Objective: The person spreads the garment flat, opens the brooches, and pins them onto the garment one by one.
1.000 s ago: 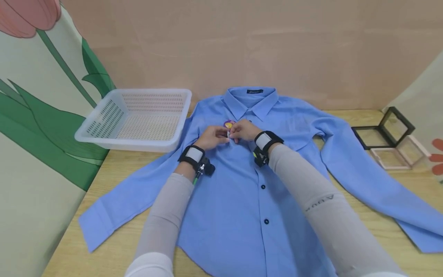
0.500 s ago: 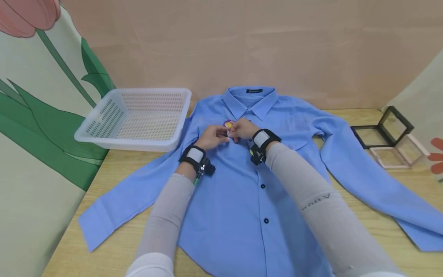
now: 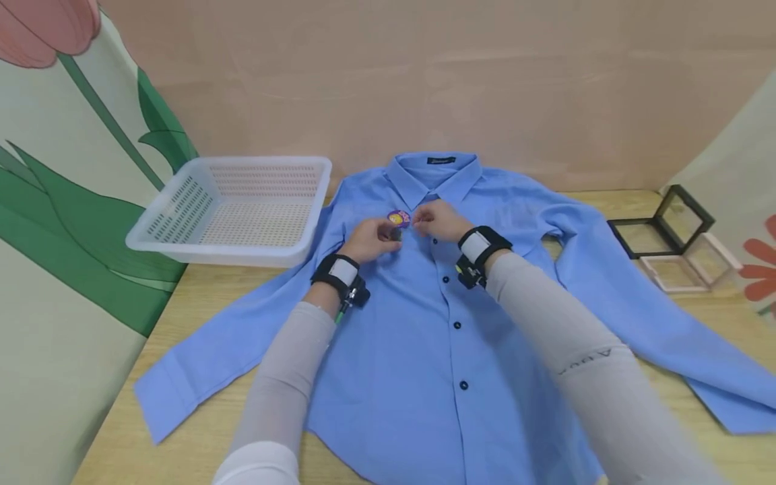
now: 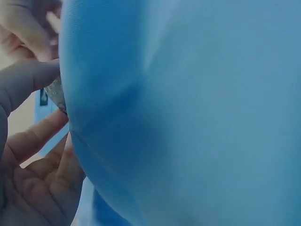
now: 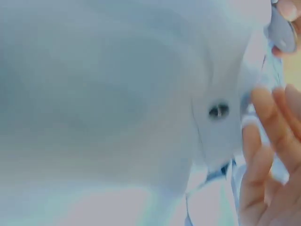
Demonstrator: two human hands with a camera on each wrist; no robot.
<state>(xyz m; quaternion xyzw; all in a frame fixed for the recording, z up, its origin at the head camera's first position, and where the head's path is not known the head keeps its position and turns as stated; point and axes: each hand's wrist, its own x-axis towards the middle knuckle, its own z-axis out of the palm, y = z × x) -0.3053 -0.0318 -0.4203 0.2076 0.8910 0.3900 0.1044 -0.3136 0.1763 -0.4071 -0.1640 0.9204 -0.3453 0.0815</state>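
Observation:
A light blue button-up shirt (image 3: 394,350) lies spread out, front up, collar away from me. On its chest a round purple badge with a yellow figure (image 3: 398,219) shows just beyond my fingertips. My left hand (image 3: 366,241) pinches a second small round badge (image 5: 283,30) between thumb and fingers; it looks grey in the right wrist view. Only its edge shows in the left wrist view, beside raised shirt cloth (image 4: 188,113). My right hand (image 3: 442,221) hovers by the button placket, apart from that badge, fingers loosely bent and blurred, with nothing visible in them.
A white perforated plastic basket (image 3: 233,258) stands at the left, beside the shirt's shoulder and over part of its sleeve. On the wooden table (image 3: 212,289) at the far right are a black hinged frame (image 3: 633,254) and a pink one (image 3: 673,289).
My right hand has moved away from the left hand, up and to the right, uncovering more of the purple badge and the placket buttons. The left hand stays nearly in place.

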